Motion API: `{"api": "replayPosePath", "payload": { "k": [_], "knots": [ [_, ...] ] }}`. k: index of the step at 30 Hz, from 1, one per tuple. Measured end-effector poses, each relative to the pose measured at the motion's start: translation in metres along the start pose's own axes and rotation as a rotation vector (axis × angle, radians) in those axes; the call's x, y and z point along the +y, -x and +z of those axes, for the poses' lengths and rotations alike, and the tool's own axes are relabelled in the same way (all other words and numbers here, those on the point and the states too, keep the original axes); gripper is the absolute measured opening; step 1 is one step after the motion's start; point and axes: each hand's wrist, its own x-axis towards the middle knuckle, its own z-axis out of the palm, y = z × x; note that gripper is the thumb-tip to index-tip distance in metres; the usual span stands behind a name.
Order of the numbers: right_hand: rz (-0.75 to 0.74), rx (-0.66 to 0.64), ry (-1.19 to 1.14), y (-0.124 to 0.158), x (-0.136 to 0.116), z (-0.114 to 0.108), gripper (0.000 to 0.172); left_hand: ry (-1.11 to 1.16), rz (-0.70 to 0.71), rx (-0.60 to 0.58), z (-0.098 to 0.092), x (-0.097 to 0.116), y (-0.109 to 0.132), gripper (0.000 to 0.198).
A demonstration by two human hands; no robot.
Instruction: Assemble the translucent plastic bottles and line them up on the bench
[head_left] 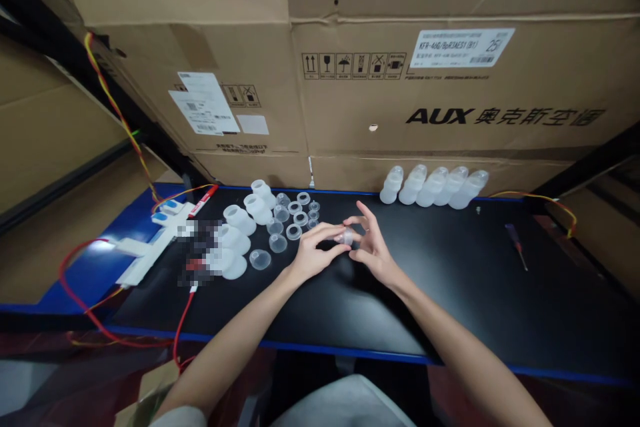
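A small clear baby bottle collar ring is held between my two hands above the black table; whether a nipple sits in it is hard to see. My left hand pinches it from the left, thumb and fingers closed. On the other side my right hand grips it with bent fingers, its index finger raised. Left of my hands lie loose collar rings, small nipples and clear domed caps. Several open white bottles lie tilted beyond them.
Assembled bottles stand in a row by the cardboard box at the back. A screwdriver lies far right. At left are a red marker, a white power strip and a red cable.
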Motion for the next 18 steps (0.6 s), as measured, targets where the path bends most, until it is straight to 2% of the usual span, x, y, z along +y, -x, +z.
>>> {"api": "replayPosePath", "payload": {
  "k": [2,5,8,11,13,15,18],
  "knots": [
    [-0.045,0.035,0.124,-0.002,0.002,-0.005,0.077,0.008,-0.007,-0.026,0.001,0.000,0.001,0.042],
    [-0.123,0.056,0.428,-0.006,0.002,-0.014,0.053,-0.013,0.034,-0.072,-0.003,0.000,0.000,0.052],
    [-0.179,0.084,0.652,-0.007,0.002,-0.021,0.047,-0.101,0.088,-0.147,-0.010,0.000,-0.003,0.042],
    [-0.213,0.135,0.817,-0.005,0.004,-0.018,0.041,-0.162,0.080,-0.286,-0.015,-0.005,-0.004,0.031],
    [-0.219,0.111,0.889,-0.003,0.006,-0.008,0.037,-0.198,0.043,-0.347,-0.014,-0.010,-0.002,0.031],
    [-0.246,0.023,0.906,-0.004,0.007,0.009,0.038,-0.250,0.019,-0.370,-0.010,-0.017,0.003,0.032],
    [-0.329,-0.141,0.897,-0.010,0.003,0.048,0.041,-0.359,0.001,-0.334,-0.002,-0.022,0.009,0.028]
  ]
}}
